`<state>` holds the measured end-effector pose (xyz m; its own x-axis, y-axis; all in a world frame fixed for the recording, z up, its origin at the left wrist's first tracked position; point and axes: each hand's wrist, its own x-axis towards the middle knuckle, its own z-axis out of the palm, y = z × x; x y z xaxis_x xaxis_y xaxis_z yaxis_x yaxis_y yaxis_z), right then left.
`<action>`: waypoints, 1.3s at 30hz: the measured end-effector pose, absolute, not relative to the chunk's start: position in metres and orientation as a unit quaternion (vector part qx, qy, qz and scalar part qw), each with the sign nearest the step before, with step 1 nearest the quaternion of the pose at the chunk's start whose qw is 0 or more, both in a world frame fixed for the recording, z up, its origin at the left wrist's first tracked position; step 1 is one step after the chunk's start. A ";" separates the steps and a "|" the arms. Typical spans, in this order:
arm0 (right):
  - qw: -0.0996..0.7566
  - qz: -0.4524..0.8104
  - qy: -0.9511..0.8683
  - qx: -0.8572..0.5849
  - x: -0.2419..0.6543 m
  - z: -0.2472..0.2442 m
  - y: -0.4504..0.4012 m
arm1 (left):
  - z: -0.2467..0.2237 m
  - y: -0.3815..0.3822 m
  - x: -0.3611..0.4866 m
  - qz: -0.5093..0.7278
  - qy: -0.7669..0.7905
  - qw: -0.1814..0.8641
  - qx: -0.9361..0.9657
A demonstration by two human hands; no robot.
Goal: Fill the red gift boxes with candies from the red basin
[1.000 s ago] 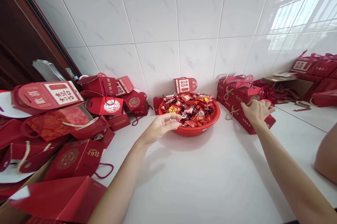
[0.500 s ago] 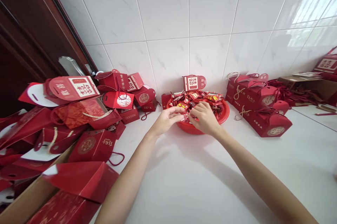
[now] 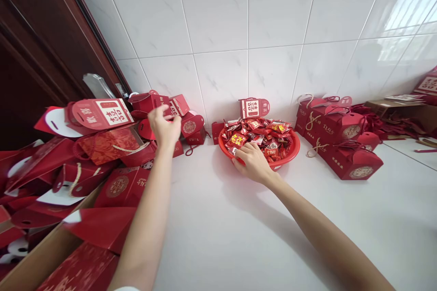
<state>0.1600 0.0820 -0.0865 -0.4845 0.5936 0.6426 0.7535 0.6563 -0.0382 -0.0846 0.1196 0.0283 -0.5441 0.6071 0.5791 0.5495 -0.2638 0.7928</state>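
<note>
A round red plastic basket stands against the tiled wall, heaped with red-wrapped candies. At its front, my right hand curls over the rim. Its fingers lie on the inner side by the candies and its thumb is outside. My left hand is raised over the pile of red gift boxes on the left, fingers bent and apart, with nothing visible in it. A red gift box with a round pale emblem is just to its right.
Behind the basket is a small red box with a white label. Stacked red boxes with cord handles stand to the right. At far right is an open cardboard box. A dark wooden door is at left. Everything rests on a white tabletop.
My left hand has moved left from the basket's front to above the gift boxes. My right hand has shifted slightly left and down, from above the candies to the front rim.
</note>
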 end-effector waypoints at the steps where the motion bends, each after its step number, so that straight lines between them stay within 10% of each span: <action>1: 0.317 -0.122 -0.853 -0.397 0.160 -0.086 0.082 | 0.037 0.121 -0.094 0.616 0.631 -0.006 0.471; 9: 0.296 -0.073 -0.859 -0.412 0.161 -0.076 0.078 | 0.060 0.122 -0.136 0.437 0.734 -0.037 0.519; 24: 0.467 0.039 -0.795 -0.387 0.185 -0.037 0.063 | 0.057 0.090 -0.090 0.587 0.542 -0.160 0.580; 30: 0.575 0.206 -0.707 -0.357 0.202 -0.008 0.039 | 0.048 0.041 -0.046 0.552 0.452 0.055 0.698; 39: 0.266 0.271 -0.875 -0.299 0.224 0.016 0.011 | 0.001 0.020 0.001 0.399 0.362 0.291 0.791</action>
<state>0.2237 0.0114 0.0158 -0.6798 0.6674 0.3040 0.3784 0.6743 -0.6342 0.0012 0.0203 0.0011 0.4200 0.8046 0.4199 0.3405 -0.5686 0.7489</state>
